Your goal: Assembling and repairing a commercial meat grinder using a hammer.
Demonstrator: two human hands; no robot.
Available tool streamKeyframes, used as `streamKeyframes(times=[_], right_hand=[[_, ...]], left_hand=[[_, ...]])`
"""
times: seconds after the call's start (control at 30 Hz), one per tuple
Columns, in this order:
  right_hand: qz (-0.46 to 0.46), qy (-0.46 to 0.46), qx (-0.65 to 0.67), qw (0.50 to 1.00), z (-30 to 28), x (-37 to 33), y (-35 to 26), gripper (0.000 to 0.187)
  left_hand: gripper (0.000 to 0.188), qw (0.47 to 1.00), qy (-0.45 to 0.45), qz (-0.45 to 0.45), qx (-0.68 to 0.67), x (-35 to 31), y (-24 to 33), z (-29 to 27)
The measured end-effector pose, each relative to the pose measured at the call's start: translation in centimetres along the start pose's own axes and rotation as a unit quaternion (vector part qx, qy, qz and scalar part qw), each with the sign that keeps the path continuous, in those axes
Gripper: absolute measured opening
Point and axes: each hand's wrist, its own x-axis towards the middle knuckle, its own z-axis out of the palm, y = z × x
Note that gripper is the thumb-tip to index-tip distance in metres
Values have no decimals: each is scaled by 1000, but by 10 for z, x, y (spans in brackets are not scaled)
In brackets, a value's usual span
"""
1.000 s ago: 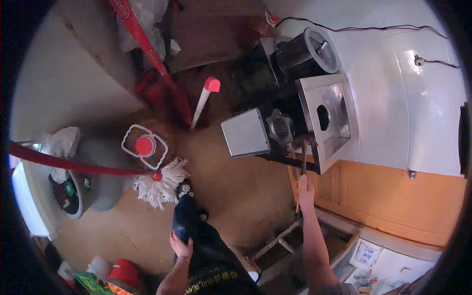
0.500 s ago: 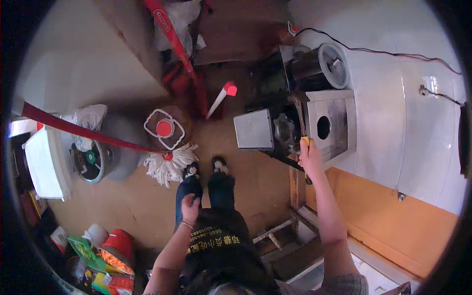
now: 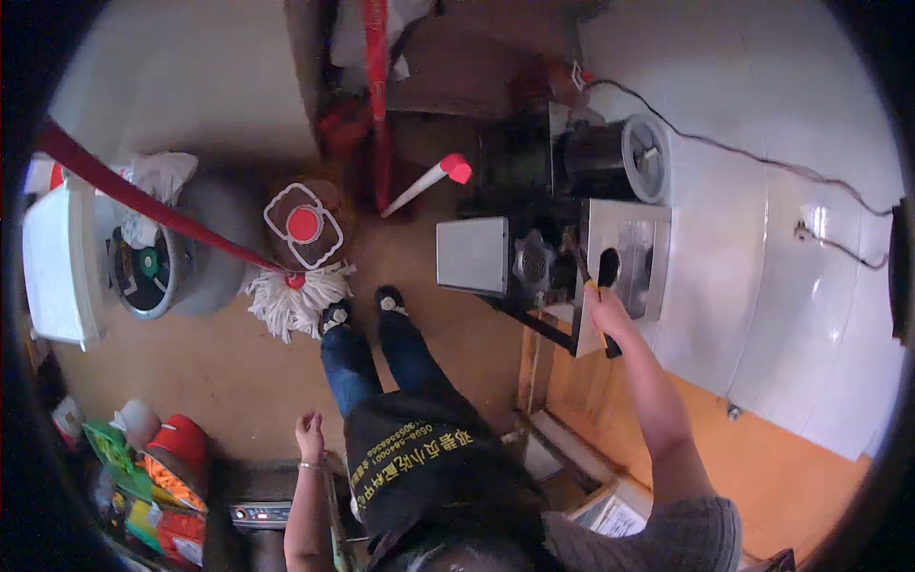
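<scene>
My right hand (image 3: 605,312) is wrapped round the yellow-and-black handle of a long tool (image 3: 582,264) with a dark, rusty-looking metal shaft; its kind is not clear. The shaft points away from me, over a metal box (image 3: 658,250) with a round hole in its face. Left of the tool, on the same dark unit, sits a perforated round metal part (image 3: 532,261). A pale square panel (image 3: 472,255) adjoins it. My left hand (image 3: 310,437) hangs in the air left of my apron (image 3: 419,467), its fingers slightly bent and holding nothing.
A dark cylinder with a pale round end (image 3: 648,158) is beyond the metal box. Cables (image 3: 734,158) run along the tiled wall. A mop (image 3: 297,297), a clear jug with a red cap (image 3: 304,224) and a grey gas cylinder (image 3: 205,250) stand left. Red tub (image 3: 179,448) is lower left.
The view has shifted. My left hand has moved from in front of my legs out to the left. My right hand still grips the tool, whose tip is lower over the metal box.
</scene>
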Motion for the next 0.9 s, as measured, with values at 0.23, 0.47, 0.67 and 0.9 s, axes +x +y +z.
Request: streamKeyframes(times=[0.23,0.47,0.67,0.9], right_hand=[[-202,137,-68,967,-3,4,-12,44],[-63,15,77,995,-42,2,-49,45],[50,-58,-7,997,-39,4,-19,44],[-52,46,111,991,-39,2,-52,53]], left_hand=[[17,997,23,-19,-76,-23,-32,-11],[18,997,15,11,-75,-32,-61,-29],[13,985,-8,-69,-157,-35,-62,-19],[10,983,-5,-92,-159,-44,-86,-18]])
